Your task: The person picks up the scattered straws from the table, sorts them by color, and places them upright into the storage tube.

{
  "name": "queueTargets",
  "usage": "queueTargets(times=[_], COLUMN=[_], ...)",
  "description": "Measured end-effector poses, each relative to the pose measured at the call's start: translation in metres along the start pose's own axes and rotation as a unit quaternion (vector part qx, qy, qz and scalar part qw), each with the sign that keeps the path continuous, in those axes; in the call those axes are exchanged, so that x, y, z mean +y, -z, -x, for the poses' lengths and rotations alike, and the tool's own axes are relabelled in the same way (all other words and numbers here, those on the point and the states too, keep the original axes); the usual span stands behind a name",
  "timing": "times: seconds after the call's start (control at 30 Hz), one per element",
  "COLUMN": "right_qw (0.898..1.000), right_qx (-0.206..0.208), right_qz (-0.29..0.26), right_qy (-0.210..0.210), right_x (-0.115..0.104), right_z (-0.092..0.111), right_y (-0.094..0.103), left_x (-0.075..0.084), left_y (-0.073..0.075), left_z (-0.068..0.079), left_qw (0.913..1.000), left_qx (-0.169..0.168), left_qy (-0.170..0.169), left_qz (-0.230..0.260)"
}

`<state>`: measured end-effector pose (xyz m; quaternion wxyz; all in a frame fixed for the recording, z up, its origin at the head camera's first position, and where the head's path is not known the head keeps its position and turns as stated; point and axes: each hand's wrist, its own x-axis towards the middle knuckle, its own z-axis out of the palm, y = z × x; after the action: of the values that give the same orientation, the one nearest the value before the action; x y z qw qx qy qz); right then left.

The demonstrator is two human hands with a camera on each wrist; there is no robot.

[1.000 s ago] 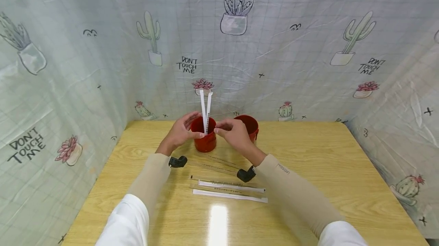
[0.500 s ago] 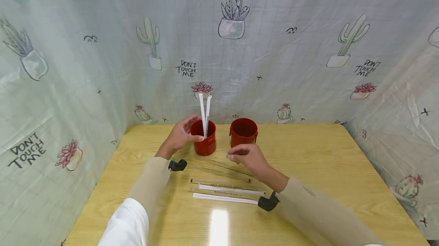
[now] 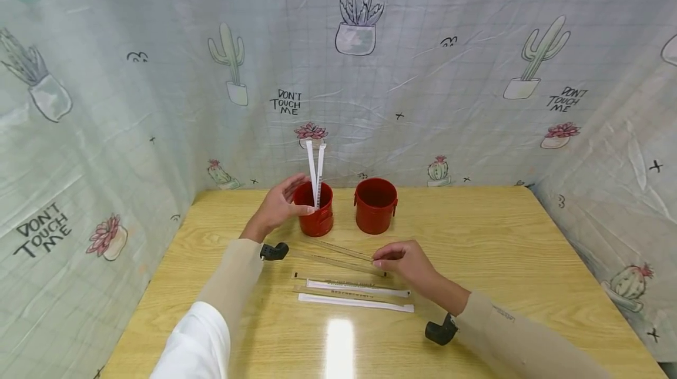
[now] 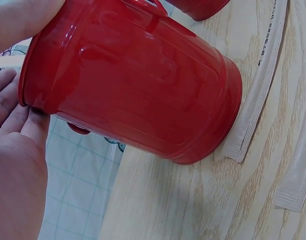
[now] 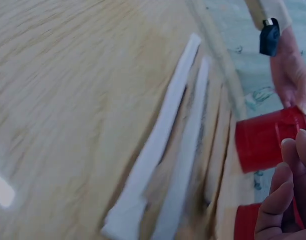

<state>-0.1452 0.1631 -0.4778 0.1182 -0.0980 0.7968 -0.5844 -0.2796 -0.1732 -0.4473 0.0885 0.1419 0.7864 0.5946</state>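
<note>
My left hand (image 3: 277, 207) holds the left red bucket (image 3: 317, 226) at its rim, thumb on the near side and fingers behind. Two white paper-wrapped straws (image 3: 311, 170) stand in that bucket, leaning apart at the top. My right hand (image 3: 409, 262) has its thumb and index fingertips at the right end of a thin brown paper-wrapped straw (image 3: 341, 248). Whether they pinch it cannot be seen; the right wrist view is blurred. Just below lies another brown straw (image 3: 335, 261), its crimped end showing in the left wrist view.
A second red bucket (image 3: 375, 217) with side handles stands to the right of the held one. Nearer me, several white and brown wrapped straws (image 3: 355, 302) lie side by side on the wooden table (image 3: 492, 261). A printed cloth (image 3: 402, 73) hangs round the table.
My right hand has left the left bucket's rim and come right and toward me, down to the brown straw's end. My left hand stays at the bucket.
</note>
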Motion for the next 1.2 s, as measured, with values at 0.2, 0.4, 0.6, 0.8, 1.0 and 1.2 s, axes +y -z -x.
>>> queueTargets(times=[0.2, 0.4, 0.6, 0.8, 1.0, 1.2], right_qw=[0.999, 0.997, 0.995, 0.992, 0.987, 0.981], right_qx=[-0.013, -0.025, -0.032, -0.032, -0.033, -0.063], right_qz=[0.042, 0.072, 0.095, 0.115, 0.149, 0.171], right_qy=[-0.009, 0.009, 0.014, 0.030, 0.041, 0.060], right_x=[0.018, 0.030, 0.033, 0.034, 0.034, 0.032], right_z=[0.007, 0.010, 0.013, 0.015, 0.017, 0.019], right_y=[0.006, 0.006, 0.007, 0.007, 0.005, 0.001], left_x=[0.000, -0.001, 0.001, 0.004, 0.003, 0.002], left_y=[0.000, 0.000, 0.001, 0.001, 0.001, 0.000], left_z=[-0.002, -0.002, -0.001, -0.001, -0.003, -0.001], left_qw=[1.0000, 1.0000, 1.0000, 1.0000, 1.0000, 0.9999], left_qx=[-0.004, -0.004, -0.002, 0.001, -0.002, -0.004], left_qy=[-0.003, -0.006, -0.006, -0.005, -0.008, -0.006], left_qz=[0.001, 0.002, -0.002, -0.001, 0.005, 0.012])
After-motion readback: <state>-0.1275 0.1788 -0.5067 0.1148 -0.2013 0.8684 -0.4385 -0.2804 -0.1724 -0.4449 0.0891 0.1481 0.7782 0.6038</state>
